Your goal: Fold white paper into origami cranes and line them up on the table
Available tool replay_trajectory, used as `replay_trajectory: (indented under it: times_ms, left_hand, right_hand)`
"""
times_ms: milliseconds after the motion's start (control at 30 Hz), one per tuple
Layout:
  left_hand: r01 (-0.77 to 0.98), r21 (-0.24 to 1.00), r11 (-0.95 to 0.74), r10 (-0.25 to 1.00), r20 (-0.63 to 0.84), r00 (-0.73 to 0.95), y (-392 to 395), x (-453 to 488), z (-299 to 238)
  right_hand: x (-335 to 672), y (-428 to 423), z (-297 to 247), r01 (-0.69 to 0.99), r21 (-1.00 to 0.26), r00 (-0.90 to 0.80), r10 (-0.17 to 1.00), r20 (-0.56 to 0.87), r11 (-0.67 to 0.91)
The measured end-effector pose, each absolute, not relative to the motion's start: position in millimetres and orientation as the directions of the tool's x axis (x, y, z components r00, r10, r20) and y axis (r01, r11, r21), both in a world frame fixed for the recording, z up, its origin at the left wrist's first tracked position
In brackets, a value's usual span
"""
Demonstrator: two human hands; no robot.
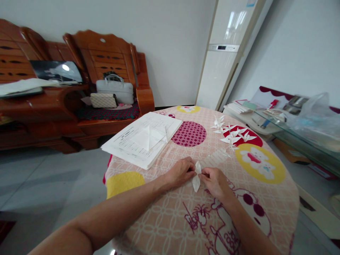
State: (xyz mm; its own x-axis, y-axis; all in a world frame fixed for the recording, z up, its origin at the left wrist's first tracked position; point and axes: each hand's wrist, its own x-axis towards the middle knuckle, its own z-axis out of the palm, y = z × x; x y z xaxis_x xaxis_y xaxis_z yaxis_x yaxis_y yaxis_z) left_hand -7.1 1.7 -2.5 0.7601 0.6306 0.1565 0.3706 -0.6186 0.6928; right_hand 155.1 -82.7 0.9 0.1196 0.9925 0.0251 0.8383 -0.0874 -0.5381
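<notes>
A small folded piece of white paper point(197, 179), long and diamond-shaped, is between my hands over the round table. My left hand point(183, 171) pinches its left edge, with fingers closed. From the other side my right hand point(214, 180) grips its right edge between thumb and forefinger. Several white paper cranes point(233, 135) lie together beyond my right hand, toward the back right of the table. Left of them, a thick stack of printed paper point(127, 141) carries a loose folded white sheet point(148, 138) on top.
A patterned cloth point(170, 212) covers the round table. To the right stands a glass-topped shelf point(281, 127) with a plastic bag point(313, 113) on it. Wooden chairs point(106, 53) with bags stand behind at left; a tall white air conditioner point(220, 71) is at the back.
</notes>
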Motion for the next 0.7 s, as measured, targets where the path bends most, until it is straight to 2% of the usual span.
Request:
replay_trajectory:
  times_ms: [700]
  left_hand:
    - [0.602, 0.593, -0.534, 0.765, 0.037, 0.643, -2, 3, 2]
  right_hand:
    - [148, -75, 15, 0.797, -0.518, 0.289, 0.949, -0.126, -0.312]
